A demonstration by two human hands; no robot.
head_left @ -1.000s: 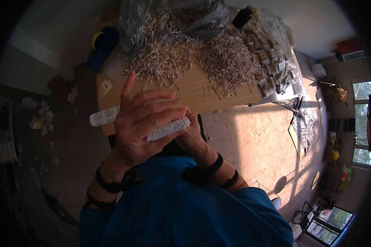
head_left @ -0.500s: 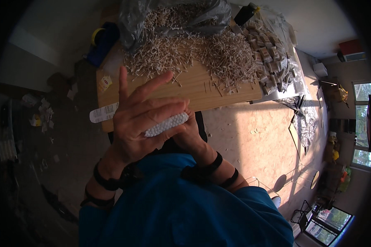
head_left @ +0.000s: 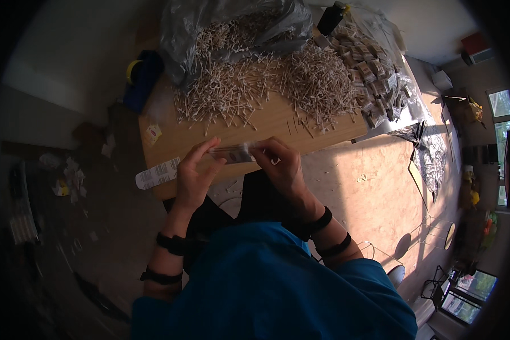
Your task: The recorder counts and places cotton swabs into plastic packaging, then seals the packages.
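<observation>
A small clear packet of cotton swabs point(head_left: 232, 153) lies sideways between my two hands, just above the table's near edge. My left hand point(head_left: 196, 177) grips its left end between thumb and fingers. On the other end, the fingertips of my right hand point(head_left: 283, 165) are pinched together. Some of the packet shows blurred. Beyond my hands, loose cotton swabs point(head_left: 224, 93) spread over the wooden table point(head_left: 209, 136), with a second heap point(head_left: 320, 82) to their right. A printed card strip point(head_left: 157, 174) rests at the table's left edge, near my left wrist.
A grey plastic bag point(head_left: 178, 39) full of swabs stands at the back. Many filled packets point(head_left: 374, 73) pile up at the right, near a dark bottle point(head_left: 331, 20). A blue tape dispenser point(head_left: 143, 82) and a small yellow-white card point(head_left: 153, 133) are at the left.
The packet has turned from showing its white swab tips to lying lengthwise between my hands. My hands have moved apart, the right one outward to the right, and my left fingers have closed in.
</observation>
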